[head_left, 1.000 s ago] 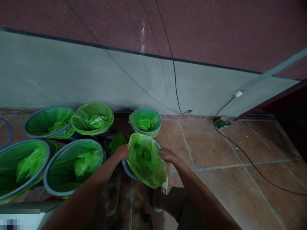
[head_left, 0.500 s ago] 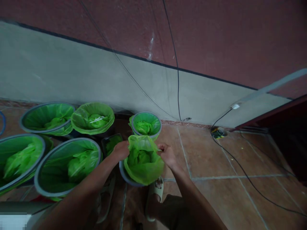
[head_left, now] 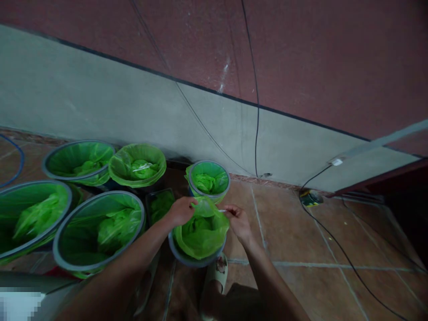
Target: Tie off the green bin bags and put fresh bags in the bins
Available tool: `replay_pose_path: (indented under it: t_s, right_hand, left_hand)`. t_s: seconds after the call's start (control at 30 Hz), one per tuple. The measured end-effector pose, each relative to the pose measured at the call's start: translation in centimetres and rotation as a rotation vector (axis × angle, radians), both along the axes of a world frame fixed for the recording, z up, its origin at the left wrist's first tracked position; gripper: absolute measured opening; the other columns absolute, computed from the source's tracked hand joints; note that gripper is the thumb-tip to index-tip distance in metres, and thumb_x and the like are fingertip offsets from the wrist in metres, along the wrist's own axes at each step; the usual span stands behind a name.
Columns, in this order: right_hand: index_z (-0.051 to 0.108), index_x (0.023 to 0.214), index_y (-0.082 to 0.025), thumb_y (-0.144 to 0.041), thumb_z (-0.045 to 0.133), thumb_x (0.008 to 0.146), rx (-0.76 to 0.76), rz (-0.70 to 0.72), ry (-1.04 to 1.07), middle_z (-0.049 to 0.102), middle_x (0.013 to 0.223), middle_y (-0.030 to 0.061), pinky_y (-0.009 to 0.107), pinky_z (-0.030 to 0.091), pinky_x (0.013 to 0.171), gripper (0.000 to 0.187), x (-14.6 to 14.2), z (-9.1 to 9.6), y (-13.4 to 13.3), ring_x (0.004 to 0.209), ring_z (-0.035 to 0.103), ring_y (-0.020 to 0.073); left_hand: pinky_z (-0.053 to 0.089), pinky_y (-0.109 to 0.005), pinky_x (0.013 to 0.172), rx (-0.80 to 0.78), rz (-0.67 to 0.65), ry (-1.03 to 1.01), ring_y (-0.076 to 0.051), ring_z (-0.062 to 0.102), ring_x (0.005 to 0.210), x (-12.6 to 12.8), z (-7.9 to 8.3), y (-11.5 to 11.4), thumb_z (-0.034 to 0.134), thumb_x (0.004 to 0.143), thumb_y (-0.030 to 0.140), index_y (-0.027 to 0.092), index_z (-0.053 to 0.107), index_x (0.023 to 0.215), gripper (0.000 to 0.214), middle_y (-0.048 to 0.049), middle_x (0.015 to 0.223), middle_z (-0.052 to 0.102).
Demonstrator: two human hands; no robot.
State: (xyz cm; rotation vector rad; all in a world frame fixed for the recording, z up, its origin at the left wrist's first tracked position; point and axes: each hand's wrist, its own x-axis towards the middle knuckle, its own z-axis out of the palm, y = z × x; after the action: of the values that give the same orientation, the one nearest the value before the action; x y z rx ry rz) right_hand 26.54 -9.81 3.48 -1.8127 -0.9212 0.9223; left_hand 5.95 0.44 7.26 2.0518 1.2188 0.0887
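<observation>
A green plastic bag (head_left: 200, 243) lines the small grey-rimmed bin (head_left: 192, 262) between my feet, with more of the bag bunched inside. My left hand (head_left: 182, 209) pinches the bag's far edge on its left side. On the right side of that edge, my right hand (head_left: 236, 219) has its fingers closed on the bag, and a thin white strip shows at the fingertips. Just beyond stands another small bin (head_left: 228, 183) with a green liner folded over its rim.
Several larger green-lined bins, among them a grey-rimmed bin (head_left: 57, 249), crowd the left. A dark rectangular container (head_left: 147, 207) sits near my left wrist. A black cable (head_left: 329, 225) crosses the tiles on the right, past a dark can (head_left: 310, 197). The wall (head_left: 200, 107) runs behind.
My hands have drawn closer together along the bag's far edge, narrowing it. The white strip now shows at my right fingertips. The view has shifted slightly left.
</observation>
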Motion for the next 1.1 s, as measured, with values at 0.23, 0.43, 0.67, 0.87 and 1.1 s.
replay_pose_path:
  t_s: [0.23, 0.43, 0.67, 0.87, 1.1]
  right_hand:
    - [0.068, 0.087, -0.020, -0.036, 0.056, 0.083, 0.396, -0.105, -0.279, 0.069, 0.099, 0.0083, 0.035, 0.046, 0.091, 0.020, -1.2, 6.5, -0.2, 0.097, 0.062, 0.0209]
    - [0.058, 0.090, -0.020, -0.048, 0.060, 0.080, 0.454, -0.142, 0.386, 0.061, 0.064, -0.0015, 0.028, 0.049, 0.065, 0.029, -2.5, 8.6, 0.7, 0.061, 0.059, 0.0130]
    - [0.058, 0.104, -0.017, -0.060, 0.053, 0.081, 0.132, 0.257, 0.341, 0.049, 0.051, -0.0069, 0.019, 0.025, 0.039, 0.049, -5.7, 6.6, 1.3, 0.039, 0.032, 0.0064]
    - [0.053, 0.079, -0.019, -0.055, 0.061, 0.079, 0.003, 0.468, 0.487, 0.050, 0.056, -0.0057, 0.018, 0.019, 0.040, 0.037, -6.3, 5.9, 1.3, 0.043, 0.032, 0.0043]
    - [0.054, 0.074, -0.018, -0.050, 0.064, 0.081, 0.196, 0.296, 0.815, 0.033, 0.049, -0.0091, 0.019, 0.015, 0.039, 0.034, -3.4, 8.0, 1.2, 0.041, 0.018, 0.0034]
  left_hand:
    - [0.049, -0.025, 0.074, -0.096, -0.009, -0.621, -0.014, 0.062, 0.075, -0.3, 3.5, 0.1, 0.059, 0.079, 0.022, 0.014, 0.072, 0.101, 0.027, -0.0032, 0.084, 0.072]
    - [0.050, -0.026, 0.075, -0.226, 0.131, -0.980, -0.014, 0.063, 0.077, -0.2, 5.3, -0.1, 0.070, 0.075, 0.032, 0.015, 0.070, 0.103, 0.033, -0.0038, 0.087, 0.070]
    - [0.048, -0.025, 0.077, -0.223, 0.065, -0.922, -0.012, 0.061, 0.076, 2.0, 3.8, -1.2, 0.064, 0.078, 0.033, 0.015, 0.068, 0.107, 0.034, -0.0016, 0.081, 0.066]
    - [0.040, -0.020, 0.050, -0.424, 0.099, -0.910, -0.007, 0.049, 0.051, 2.1, 3.0, -0.9, 0.060, 0.080, 0.040, 0.018, 0.055, 0.126, 0.051, 0.0011, 0.079, 0.061]
    - [0.045, -0.027, 0.075, -0.324, -0.105, -0.758, -0.014, 0.056, 0.074, 2.7, 1.4, -1.7, 0.043, 0.089, 0.046, 0.015, 0.066, 0.080, 0.040, -0.0017, 0.073, 0.063]
